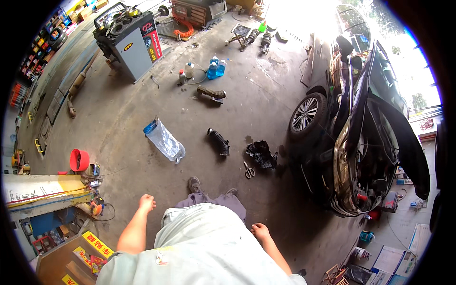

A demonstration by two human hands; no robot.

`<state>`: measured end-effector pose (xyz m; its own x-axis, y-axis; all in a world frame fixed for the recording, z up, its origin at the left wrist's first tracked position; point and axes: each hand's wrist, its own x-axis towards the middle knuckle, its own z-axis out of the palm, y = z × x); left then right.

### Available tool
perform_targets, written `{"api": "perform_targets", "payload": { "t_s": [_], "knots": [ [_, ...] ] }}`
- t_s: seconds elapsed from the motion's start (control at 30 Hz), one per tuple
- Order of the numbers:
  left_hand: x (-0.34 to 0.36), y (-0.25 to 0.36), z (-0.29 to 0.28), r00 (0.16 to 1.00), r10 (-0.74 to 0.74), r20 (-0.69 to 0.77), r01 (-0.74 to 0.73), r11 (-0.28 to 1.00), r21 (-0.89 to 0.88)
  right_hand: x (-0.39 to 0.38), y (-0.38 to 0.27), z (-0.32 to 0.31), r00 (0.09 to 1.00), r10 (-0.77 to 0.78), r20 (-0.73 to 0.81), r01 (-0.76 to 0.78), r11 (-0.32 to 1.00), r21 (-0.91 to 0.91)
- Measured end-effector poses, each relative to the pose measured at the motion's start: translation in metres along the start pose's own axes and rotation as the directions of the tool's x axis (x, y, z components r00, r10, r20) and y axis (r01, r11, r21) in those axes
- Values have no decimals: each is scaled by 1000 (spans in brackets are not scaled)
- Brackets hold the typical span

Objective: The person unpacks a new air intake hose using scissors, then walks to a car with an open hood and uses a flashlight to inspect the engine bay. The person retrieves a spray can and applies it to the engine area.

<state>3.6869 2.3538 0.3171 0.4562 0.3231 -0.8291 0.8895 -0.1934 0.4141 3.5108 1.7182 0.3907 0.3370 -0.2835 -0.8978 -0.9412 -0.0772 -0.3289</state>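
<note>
My left hand (147, 203) hangs beside my body with its fingers curled in, and no object shows in it. On the other side my right hand (260, 232) is also loosely closed, with nothing visible in the fingers. Both are held above the floor and touch nothing. In front of my feet lie a pair of scissors (249, 170), a crumpled black plastic piece (262, 154) and a black ribbed hose (219, 142). Further left is a clear plastic bag (164, 141) with a blue end.
A dark car (354, 128) with its hood raised stands at right. Ahead are another ribbed hose (211, 92), blue fluid bottles (216, 69), a grey wheel balancer (133, 47) and shock absorbers (266, 42). At left a red bucket (79, 160) sits by a workbench (45, 190).
</note>
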Motion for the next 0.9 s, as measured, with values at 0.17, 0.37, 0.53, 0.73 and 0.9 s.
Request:
{"api": "perform_targets", "payload": {
  "t_s": [0.17,0.37,0.53,0.73,0.9],
  "knots": [
    [-8,44,40,986,124,115,-126,992,9,17,-17,-13,998,20,-67,-13,995,103],
    [-11,85,53,958,213,193,-234,968,93,8,-65,-21,988,-63,-143,84,986,145],
    [15,82,38,966,176,192,-190,980,59,-7,-73,-4,985,-63,-162,88,984,153],
    [48,46,17,987,17,163,-28,998,64,-26,-44,21,992,22,-121,-5,990,138],
    [53,32,26,983,-34,182,14,994,112,-47,-24,26,986,90,-139,-69,987,147]
  ]
}}
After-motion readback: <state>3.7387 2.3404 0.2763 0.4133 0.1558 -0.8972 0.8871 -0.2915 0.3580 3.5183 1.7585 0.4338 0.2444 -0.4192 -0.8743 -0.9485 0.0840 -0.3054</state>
